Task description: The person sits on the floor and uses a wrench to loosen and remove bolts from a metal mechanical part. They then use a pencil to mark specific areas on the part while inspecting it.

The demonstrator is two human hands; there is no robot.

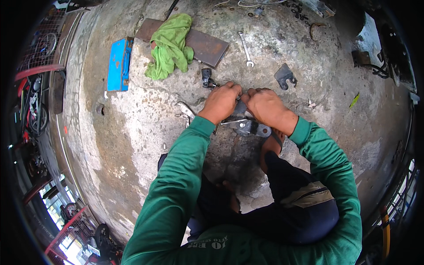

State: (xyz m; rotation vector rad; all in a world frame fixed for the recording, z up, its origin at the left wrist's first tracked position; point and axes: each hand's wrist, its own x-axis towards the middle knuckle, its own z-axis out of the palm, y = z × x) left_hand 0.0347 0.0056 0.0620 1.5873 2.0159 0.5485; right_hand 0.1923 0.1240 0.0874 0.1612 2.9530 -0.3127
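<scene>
My left hand (222, 101) and my right hand (267, 107) are close together, fingers curled, over a dark metal part (240, 109) low above the concrete floor. My right fingertips grip its upper edge; what my left fingers close on is hidden. Just below lies a grey metal bracket (257, 128) with a bolt through it, near my foot. Locking pliers (185, 110) show partly beside my left wrist. A black clamp-like fitting (206, 78) rests just beyond my left hand. To the right of it, past my right hand, lies a notched dark metal plate (285, 77).
A combination wrench (246, 49) lies farther off. A green rag (171, 46) drapes over a long rusty steel plate (207, 47), with a blue metal box (118, 65) to its left. My bent knee (304, 203) is under my right arm. Motorcycles (37, 106) stand at the far left.
</scene>
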